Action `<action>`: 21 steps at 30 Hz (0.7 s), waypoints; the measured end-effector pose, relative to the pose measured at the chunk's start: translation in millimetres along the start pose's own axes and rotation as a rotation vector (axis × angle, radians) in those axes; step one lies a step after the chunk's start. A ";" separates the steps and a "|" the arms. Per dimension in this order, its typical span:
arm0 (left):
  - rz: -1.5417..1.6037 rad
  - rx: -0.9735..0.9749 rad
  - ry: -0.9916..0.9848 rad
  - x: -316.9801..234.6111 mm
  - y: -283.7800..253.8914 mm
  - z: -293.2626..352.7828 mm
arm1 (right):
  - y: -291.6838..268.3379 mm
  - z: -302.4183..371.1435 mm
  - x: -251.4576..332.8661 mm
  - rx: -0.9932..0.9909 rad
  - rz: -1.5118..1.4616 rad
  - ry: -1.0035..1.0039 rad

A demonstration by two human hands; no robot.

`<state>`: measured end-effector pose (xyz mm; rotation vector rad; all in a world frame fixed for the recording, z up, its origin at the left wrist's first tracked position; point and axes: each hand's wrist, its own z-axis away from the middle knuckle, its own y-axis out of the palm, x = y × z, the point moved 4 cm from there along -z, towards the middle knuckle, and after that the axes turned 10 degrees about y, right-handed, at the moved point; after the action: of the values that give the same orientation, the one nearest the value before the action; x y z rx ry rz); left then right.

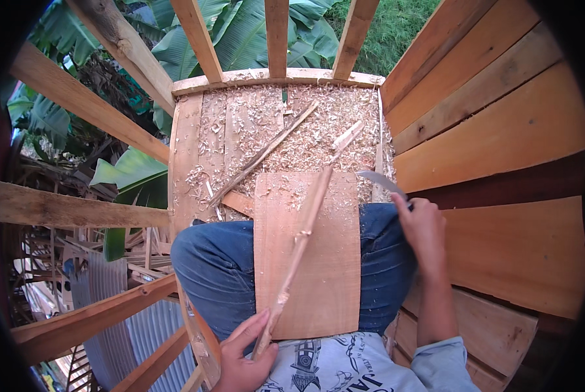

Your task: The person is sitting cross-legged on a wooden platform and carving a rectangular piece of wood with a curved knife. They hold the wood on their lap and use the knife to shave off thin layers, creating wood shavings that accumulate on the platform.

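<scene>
A flat wooden board (331, 281) lies across my thighs, over the blue jeans. My left hand (245, 359) grips the lower end of a long wooden stick (299, 245), which slants up and away over the board. Its far end is pale and freshly cut, while the rest is brown with knots. On the right, beside the board's far corner, my right hand (424, 228) is closed round the handle of a curved knife (376, 179). The blade points left toward the stick and seems apart from it. Most of the handle is hidden by my fingers.
Wood shavings (253, 124) cover the plank floor ahead. Another rough stick (266, 151) lies there diagonally. A slatted wooden rail (77, 206) rises at left, and a plank wall (501, 157) stands close on the right. Banana leaves (240, 39) show beyond the far slats.
</scene>
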<state>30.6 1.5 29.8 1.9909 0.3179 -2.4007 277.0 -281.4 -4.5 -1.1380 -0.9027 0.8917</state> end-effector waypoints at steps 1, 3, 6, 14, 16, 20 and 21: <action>-0.068 0.061 -0.020 0.9 0.1 2.6 | -7.9 -10.6 -16.8 0.025 -0.100 0.027; -0.073 0.077 -0.025 -2.1 2.4 1.8 | -24.5 -1.7 -23.3 -0.002 -0.163 -0.016; -0.004 0.035 -0.032 -4.8 4.8 -4.0 | -24.7 50.3 -5.4 0.063 -0.221 -0.204; -0.049 0.037 -0.054 -4.7 4.3 1.6 | 6.2 94.8 54.3 0.062 -0.135 -0.668; -0.078 0.071 -0.026 -6.0 5.6 -0.3 | 3.6 79.2 52.8 0.012 -0.123 -0.647; -0.080 0.054 0.012 -4.5 8.3 0.9 | 15.1 50.9 39.9 -0.035 -0.161 -0.379; -0.060 0.034 -0.003 -7.8 9.7 2.9 | 17.1 22.8 24.4 -0.047 -0.169 -0.205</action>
<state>30.6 -9.4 36.4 2.0204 0.3440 -2.4605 263.0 -247.9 -14.0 -1.0054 -1.1747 0.8622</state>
